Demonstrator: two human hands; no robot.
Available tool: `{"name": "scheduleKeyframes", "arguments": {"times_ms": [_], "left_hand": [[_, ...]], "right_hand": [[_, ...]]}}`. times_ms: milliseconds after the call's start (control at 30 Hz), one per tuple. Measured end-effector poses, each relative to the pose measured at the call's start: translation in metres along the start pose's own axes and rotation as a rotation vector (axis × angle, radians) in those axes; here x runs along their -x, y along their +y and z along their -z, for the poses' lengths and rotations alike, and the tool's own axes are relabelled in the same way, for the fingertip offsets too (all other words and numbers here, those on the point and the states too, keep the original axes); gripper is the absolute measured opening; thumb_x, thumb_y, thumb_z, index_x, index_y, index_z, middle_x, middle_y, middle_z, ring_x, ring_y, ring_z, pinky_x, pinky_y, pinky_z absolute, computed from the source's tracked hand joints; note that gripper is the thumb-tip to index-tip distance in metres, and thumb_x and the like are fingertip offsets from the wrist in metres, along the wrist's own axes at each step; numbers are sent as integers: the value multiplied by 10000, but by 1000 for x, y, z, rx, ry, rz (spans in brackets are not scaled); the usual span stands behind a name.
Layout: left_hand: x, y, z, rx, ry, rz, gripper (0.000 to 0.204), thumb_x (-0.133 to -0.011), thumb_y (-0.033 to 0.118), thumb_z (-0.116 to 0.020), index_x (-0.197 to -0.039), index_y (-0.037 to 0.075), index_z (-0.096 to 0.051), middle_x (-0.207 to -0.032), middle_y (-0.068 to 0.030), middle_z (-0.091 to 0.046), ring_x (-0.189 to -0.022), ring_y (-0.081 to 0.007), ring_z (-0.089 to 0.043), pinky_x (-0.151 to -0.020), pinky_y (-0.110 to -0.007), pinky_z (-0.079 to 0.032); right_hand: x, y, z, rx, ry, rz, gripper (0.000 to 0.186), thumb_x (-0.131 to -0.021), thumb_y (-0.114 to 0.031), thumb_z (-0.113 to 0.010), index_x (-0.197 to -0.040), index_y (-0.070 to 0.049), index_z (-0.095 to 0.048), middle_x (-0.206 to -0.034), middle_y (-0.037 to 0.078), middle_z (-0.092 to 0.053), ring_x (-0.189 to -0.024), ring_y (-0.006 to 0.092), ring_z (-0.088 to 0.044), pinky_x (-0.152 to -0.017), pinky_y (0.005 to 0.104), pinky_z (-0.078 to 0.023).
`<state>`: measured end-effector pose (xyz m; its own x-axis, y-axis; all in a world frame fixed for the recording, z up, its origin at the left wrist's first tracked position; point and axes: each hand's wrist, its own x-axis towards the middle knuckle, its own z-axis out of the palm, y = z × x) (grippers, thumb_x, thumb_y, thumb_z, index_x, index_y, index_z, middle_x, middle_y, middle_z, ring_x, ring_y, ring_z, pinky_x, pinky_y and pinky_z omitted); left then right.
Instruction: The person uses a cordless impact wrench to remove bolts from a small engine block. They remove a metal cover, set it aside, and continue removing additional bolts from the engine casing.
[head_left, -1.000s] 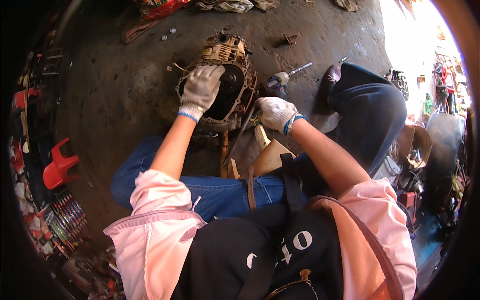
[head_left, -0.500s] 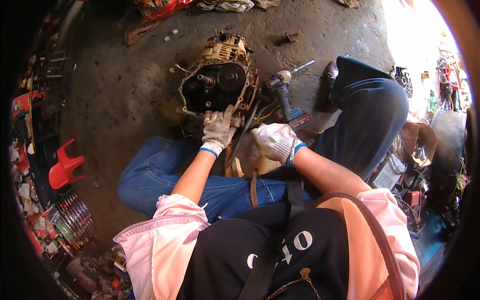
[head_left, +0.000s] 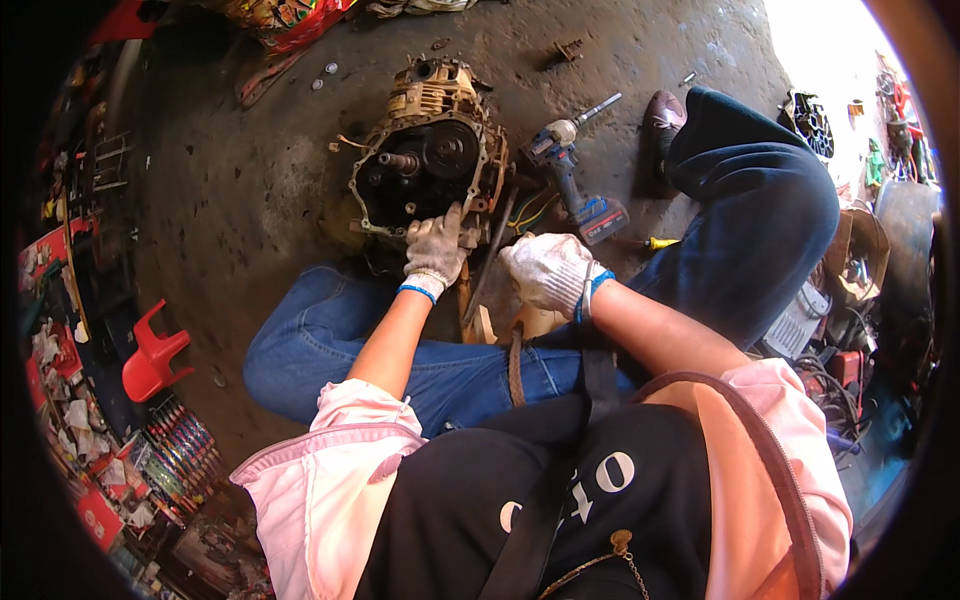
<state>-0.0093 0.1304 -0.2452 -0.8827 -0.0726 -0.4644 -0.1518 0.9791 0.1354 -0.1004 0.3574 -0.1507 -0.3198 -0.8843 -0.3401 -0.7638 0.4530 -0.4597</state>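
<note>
Tan, grimy, open-faced engine casing (head_left: pixel 425 150)

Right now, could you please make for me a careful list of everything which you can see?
Opened machine casing: 1, tan and black, floor, upper centre
Power tool: 1, black and blue, right of casing
Rod: 1, dark, between the hands
Yellow-handled tool: 1, yellow, beside right leg
Chair: 1, red, left
Small discs: 2, pale, floor, upper left
Rusty part: 1, brown, floor, top
Box: 1, brown, right
Clutter: uncountable, mixed colours, both edges
Legs: 2, blue, centre and right
Shoe: 1 visible, dark, right foot
Left hand: 1, soiled white glove, casing's near edge
Right hand: 1, white glove, right of rod
</note>
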Motion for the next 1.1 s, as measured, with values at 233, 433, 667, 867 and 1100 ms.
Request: {"name": "scheduleKeyframes", "arguments": {"times_ms": [233, 433, 667, 867, 1100], "left_hand": [[-3, -2, 2, -5, 19, -41, 849, -754, 227, -786, -1499, 106, -396, -1172, -161, -663, -1123, -353, -616, -1047, -467, -418], [-4, -1, 5, -6, -11, -32, 837, -761, 232, -792, -1496, 107, -410, -1192, -171, -659, -1123, -373, -613, -1039, -461, -433], [-7, -2, 4, -13, -69, -13, 846, -788, 267, -800, -1511, 110, -388, -1208, -174, -650, -1163, -370, -602, -1058, -456, -420], [-9, -5, 2, -7, -67, -38, 843, -794, 258, -797, -1513, 113, -382, -1226, -176, -646, -1170, -374, -601, -1070, -461, -416], [-7, -6, 1, 16, -51, -42, 845, -788, 227, -795, -1514, 107, -380, -1227, -183, -645, -1156, -377, -606, -1060, -466, -424]], "right_hand": [[-3, 3, 3, -63, -38, -52, 155, -780, -220, -680, -819, -73, -647, -747, 131, -663, -690, 303, -709, -524, 404, -546], [-10, 4, 2, -65, -64, -53, 162, -787, -218, -676, -852, -71, -654, -771, 125, -678, -737, 317, -717, -573, 413, -561], [-11, 5, 5, -118, -78, -49, 169, -794, -218, -665, -874, -69, -653, -799, 138, -689, -768, 332, -721, -595, 420, -566], [-10, 5, 4, -125, -59, -48, 140, -800, -198, -657, -857, -71, -639, -780, 136, -674, -749, 329, -717, -574, 414, -559], [-9, 5, 2, -110, -47, -41, 138, -802, -194, -660, -858, -74, -623, -763, 119, -657, -718, 315, -713, -550, 406, -553]]}}
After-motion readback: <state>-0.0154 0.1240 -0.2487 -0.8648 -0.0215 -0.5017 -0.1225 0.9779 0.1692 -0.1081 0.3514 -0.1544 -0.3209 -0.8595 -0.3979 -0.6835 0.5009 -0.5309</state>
